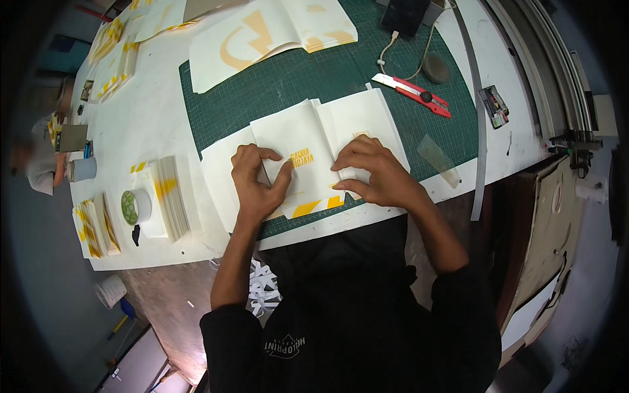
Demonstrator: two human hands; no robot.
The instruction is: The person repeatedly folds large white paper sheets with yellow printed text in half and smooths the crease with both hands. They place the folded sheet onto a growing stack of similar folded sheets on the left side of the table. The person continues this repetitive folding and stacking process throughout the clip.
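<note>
Pressing hands (pixel 314 180) flatten folded paper (pixel 308 154) (mat edge (pixel 308 219) close).

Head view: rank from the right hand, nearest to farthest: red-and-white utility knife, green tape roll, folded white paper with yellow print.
1. Folded white paper with yellow print: under the right hand, touching it.
2. Red-and-white utility knife: up and to the right, on the green cutting mat.
3. Green tape roll: far left, past the left hand.

A single fisheye head view looks steeply down from above the person's chest, close over the green cutting mat (pixel 367 78) at frame centre, with the white worktable (pixel 157 124) curving toward the upper corners.
</note>
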